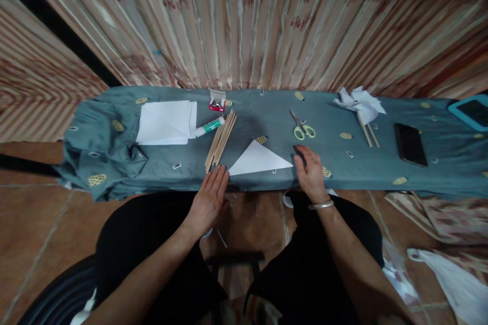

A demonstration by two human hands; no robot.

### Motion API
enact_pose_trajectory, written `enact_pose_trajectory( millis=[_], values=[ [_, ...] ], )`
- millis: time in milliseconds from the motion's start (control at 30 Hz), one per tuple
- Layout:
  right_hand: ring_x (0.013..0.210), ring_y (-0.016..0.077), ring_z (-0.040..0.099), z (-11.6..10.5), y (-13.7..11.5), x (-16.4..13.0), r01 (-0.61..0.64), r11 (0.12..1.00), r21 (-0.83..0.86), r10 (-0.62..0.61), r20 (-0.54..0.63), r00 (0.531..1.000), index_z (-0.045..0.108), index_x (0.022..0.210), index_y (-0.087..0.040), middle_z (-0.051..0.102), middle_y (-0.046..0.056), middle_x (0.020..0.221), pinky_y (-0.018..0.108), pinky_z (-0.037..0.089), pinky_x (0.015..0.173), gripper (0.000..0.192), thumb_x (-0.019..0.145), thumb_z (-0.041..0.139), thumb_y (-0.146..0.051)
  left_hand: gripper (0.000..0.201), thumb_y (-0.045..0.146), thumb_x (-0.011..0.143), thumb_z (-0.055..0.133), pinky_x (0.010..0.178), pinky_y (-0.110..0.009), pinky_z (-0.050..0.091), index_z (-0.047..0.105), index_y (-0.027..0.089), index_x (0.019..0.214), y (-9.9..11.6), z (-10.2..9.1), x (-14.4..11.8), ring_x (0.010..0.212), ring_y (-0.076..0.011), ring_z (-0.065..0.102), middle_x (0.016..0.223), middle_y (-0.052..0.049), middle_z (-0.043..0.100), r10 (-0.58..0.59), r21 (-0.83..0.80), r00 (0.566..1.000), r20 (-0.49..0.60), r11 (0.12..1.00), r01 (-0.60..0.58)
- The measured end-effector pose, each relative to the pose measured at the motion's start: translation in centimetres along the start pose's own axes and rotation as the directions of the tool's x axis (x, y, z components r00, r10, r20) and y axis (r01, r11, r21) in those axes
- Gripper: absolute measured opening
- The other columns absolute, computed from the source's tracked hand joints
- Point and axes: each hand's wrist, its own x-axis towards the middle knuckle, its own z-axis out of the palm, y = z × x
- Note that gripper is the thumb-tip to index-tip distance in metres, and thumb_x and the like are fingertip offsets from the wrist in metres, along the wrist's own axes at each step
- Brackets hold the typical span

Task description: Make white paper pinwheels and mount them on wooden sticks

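A white sheet of paper folded into a triangle [260, 159] lies on the cloth-covered bench in front of me. My left hand [209, 200] rests at its left corner, fingers stretched out flat at the bench's front edge. Close to the right corner is my right hand [310, 172], its fingers slightly bent and the thumb apart, holding nothing. A bundle of thin wooden sticks [221, 139] lies just beyond my left fingertips. Behind the right hand are scissors [302, 127] with pale green handles, lying partly spread.
On the left lie a stack of white paper [163, 123], a glue stick [210, 126] and a small red box of pins [217, 104]. To the right are white paper pinwheels [362, 104] on sticks, a dark phone [410, 144] and a blue-framed device [470, 111]. A curtain [244, 25] hangs behind.
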Motion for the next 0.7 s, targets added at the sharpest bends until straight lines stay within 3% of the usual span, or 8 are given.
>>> enact_pose_trajectory(
  millis=[67, 133, 233, 333, 467, 700],
  values=[
    [0.126, 0.0292, 0.052, -0.1, -1.4, 0.4, 0.035, 0.999, -0.023, -0.036, -0.028, 0.999, 0.058, 0.128, -0.013, 0.061, 0.019, 0.131, 0.052, 0.04, 0.107, 0.042, 0.1, 0.036, -0.034, 0.066, 0.021, 0.089, 0.054, 0.119, -0.05, 0.029, 0.033, -0.001, 0.148, 0.1, 0.1, 0.0, 0.148, -0.0338, 0.025, 0.156, -0.025, 0.03, -0.008, 0.003, 1.0, 0.007, 1.0, 0.008],
    [0.13, 0.0286, 0.049, 0.2, -3.6, 0.4, 0.139, 0.99, -0.034, -0.138, 0.034, 0.99, 0.056, 0.132, -0.011, 0.058, 0.019, 0.136, 0.051, 0.04, 0.109, 0.042, 0.1, 0.036, -0.031, 0.065, 0.021, 0.089, 0.053, 0.119, -0.05, 0.03, 0.034, -0.001, 0.147, 0.2, 0.2, 0.0, 0.147, -0.0343, 0.026, 0.156, -0.025, 0.031, -0.006, 0.01, 1.0, 0.003, 1.0, 0.006],
    [0.135, 0.0268, 0.046, 1.8, -7.3, 0.0, 0.334, 0.942, 0.034, -0.332, 0.23, 0.915, 0.053, 0.137, -0.012, 0.054, 0.017, 0.143, 0.046, 0.039, 0.112, 0.043, 0.1, 0.038, -0.029, 0.064, 0.02, 0.089, 0.051, 0.118, -0.05, 0.031, 0.035, -0.001, 0.147, 0.1, 0.3, 0.0, 0.147, -0.0346, 0.026, 0.156, -0.025, 0.031, 0.006, 0.016, 1.0, -0.014, 1.0, -0.006],
    [0.141, 0.0287, 0.041, 3.5, -9.5, -0.3, 0.383, 0.922, 0.053, -0.373, 0.387, 0.844, 0.045, 0.144, -0.01, 0.048, 0.019, 0.148, 0.048, 0.036, 0.115, 0.05, 0.099, 0.04, -0.032, 0.064, 0.019, 0.089, 0.049, 0.118, -0.051, 0.03, 0.033, 0.0, 0.148, 0.0, 0.3, 0.0, 0.148, -0.0332, 0.024, 0.156, -0.025, 0.03, 0.004, -0.003, 1.0, -0.02, 1.0, -0.004],
    [0.145, 0.0305, 0.033, 4.3, -9.2, 0.0, 0.34, 0.94, 0.041, -0.323, 0.438, 0.839, 0.036, 0.149, -0.007, 0.04, 0.021, 0.154, 0.05, 0.031, 0.118, 0.061, 0.098, 0.041, -0.041, 0.064, 0.017, 0.088, 0.049, 0.118, -0.051, 0.031, 0.034, 0.001, 0.148, -0.2, 0.2, -0.1, 0.148, -0.0325, 0.025, 0.156, -0.024, 0.031, 0.006, -0.03, 1.0, -0.006, 1.0, -0.007],
    [0.147, 0.0343, 0.03, 3.1, -6.1, 0.2, 0.266, 0.963, -0.036, -0.228, 0.413, 0.882, 0.03, 0.152, -0.011, 0.035, 0.022, 0.156, 0.055, 0.028, 0.116, 0.077, 0.095, 0.036, -0.061, 0.062, 0.014, 0.087, 0.049, 0.119, -0.049, 0.029, 0.037, 0.001, 0.146, -0.1, -0.4, -0.4, 0.147, -0.0316, 0.028, 0.156, -0.022, 0.033, -0.019, -0.015, 1.0, 0.016, 1.0, 0.019]
  ],
)
